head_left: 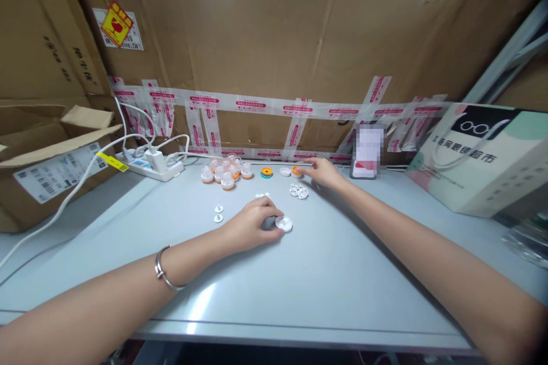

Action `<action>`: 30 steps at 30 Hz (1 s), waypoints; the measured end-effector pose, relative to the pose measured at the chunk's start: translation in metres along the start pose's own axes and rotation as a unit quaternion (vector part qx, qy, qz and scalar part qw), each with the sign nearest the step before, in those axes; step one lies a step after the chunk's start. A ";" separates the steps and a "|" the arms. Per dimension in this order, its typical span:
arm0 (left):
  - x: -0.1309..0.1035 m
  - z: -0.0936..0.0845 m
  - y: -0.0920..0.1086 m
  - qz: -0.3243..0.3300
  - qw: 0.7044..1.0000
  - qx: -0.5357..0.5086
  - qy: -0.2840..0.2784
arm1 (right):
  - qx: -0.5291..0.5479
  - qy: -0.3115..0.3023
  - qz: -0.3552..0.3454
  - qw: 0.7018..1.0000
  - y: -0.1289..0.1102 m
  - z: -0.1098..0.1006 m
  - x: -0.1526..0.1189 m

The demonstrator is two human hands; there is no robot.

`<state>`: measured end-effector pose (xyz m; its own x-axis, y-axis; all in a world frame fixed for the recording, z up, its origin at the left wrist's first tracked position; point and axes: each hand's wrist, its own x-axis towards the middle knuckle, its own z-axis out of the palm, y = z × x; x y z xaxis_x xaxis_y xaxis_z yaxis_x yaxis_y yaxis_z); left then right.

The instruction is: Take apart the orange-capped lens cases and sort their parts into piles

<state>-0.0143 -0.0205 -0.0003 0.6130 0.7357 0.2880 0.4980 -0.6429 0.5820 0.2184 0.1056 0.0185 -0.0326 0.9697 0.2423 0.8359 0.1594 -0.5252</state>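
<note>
Low over the middle of the table, my left hand (252, 223) pinches a white round disc-shaped part (284, 224) by its edge between thumb and fingers. Farther back, my right hand (323, 173) has its fingertips closed around an orange ring-shaped part (295, 171). Beside that lies a white ring (285, 171), and left of it an orange and green round part (266, 172). A small heap of white openwork pieces (298, 191) rests between my hands. Two white stemmed discs (218, 213) are left of my left hand. Small white pieces (262, 195) lie partly behind it.
Several clear-domed pieces with orange bases (228, 172) are grouped at the back. A power strip (156, 166) with white cables and an open cardboard box (47, 165) occupy the left. A phone (367, 151) leans at the back; a paper bag (462, 154) stands right.
</note>
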 end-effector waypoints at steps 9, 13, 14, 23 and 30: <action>0.001 0.000 0.002 -0.001 1.000 0.000 -0.001 | 0.185 -0.166 -0.112 0.962 -0.029 -0.006 -0.097; 0.002 0.000 0.002 0.001 1.000 -0.001 -0.008 | 0.166 -0.201 -0.157 0.952 -0.036 0.000 -0.121; 0.002 0.000 0.002 0.001 1.000 -0.003 -0.008 | 0.162 -0.200 -0.164 0.952 -0.037 0.000 -0.121; 0.004 -0.003 0.002 -0.006 0.999 -0.005 0.036 | 0.151 -0.199 -0.206 0.946 -0.035 0.003 -0.122; 0.007 -0.002 0.005 -0.017 1.000 0.010 0.013 | 0.153 -0.176 -0.170 0.958 -0.037 0.009 -0.125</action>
<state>-0.0086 -0.0178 0.0066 0.5795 0.7628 0.2871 0.5305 -0.6205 0.5776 0.1864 -0.0201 0.0004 -0.5010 0.8465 0.1800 0.5467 0.4708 -0.6924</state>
